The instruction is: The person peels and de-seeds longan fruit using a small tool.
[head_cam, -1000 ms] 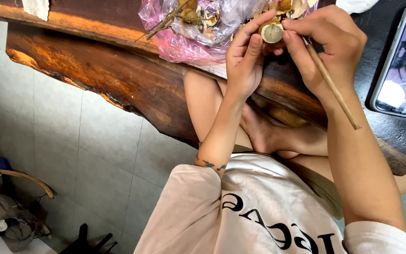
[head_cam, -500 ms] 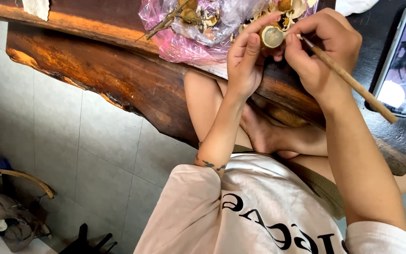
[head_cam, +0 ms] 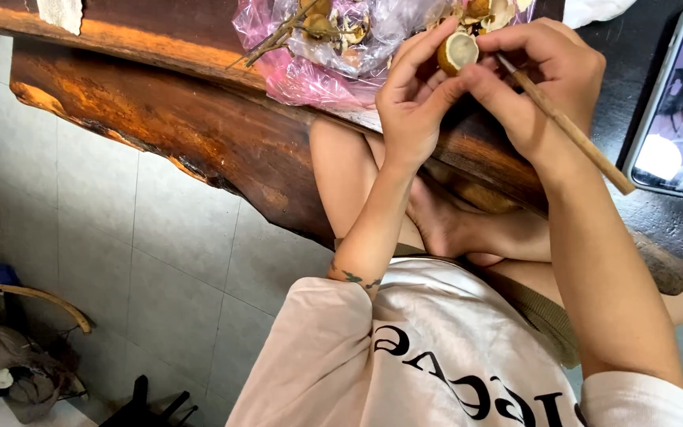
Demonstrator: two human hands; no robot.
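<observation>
A: Head view, starting at the far left: a curved wooden handle [head_cam: 41, 302] lies on the tiled floor [head_cam: 160, 261] beside a heap of dark cloth [head_cam: 9, 372]. What comes next?

B: The thick dark wooden bench [head_cam: 160, 119] with its rough live edge, running from far left toward near right. On its far side sits a pink plastic bag [head_cam: 310, 75] holding shells and twigs [head_cam: 278, 35].

A: And the hands?

B: The left hand [head_cam: 413, 99] rises from below the bench edge. Its grip is grasping a small round fruit [head_cam: 458, 52], pinched between thumb and fingertips, with the pale cut face turned toward the camera. The fruit sits above the bench edge, just right of the pink bag.

A: The right hand?

B: The right hand [head_cam: 543, 83] is just beside the fruit, its thumb touching the left fingers. Its grip is clenched around a thin wooden stick [head_cam: 567, 126], held like a pen, the tip meeting the fruit's right edge and the long end slanting down to the right.

A: Anything further right?

B: A phone [head_cam: 677, 111] lies on the bench, screen lit. Nearer the camera, the person's folded bare legs [head_cam: 452, 225] show under the bench, and a pale shirt [head_cam: 436, 356] with dark lettering
</observation>
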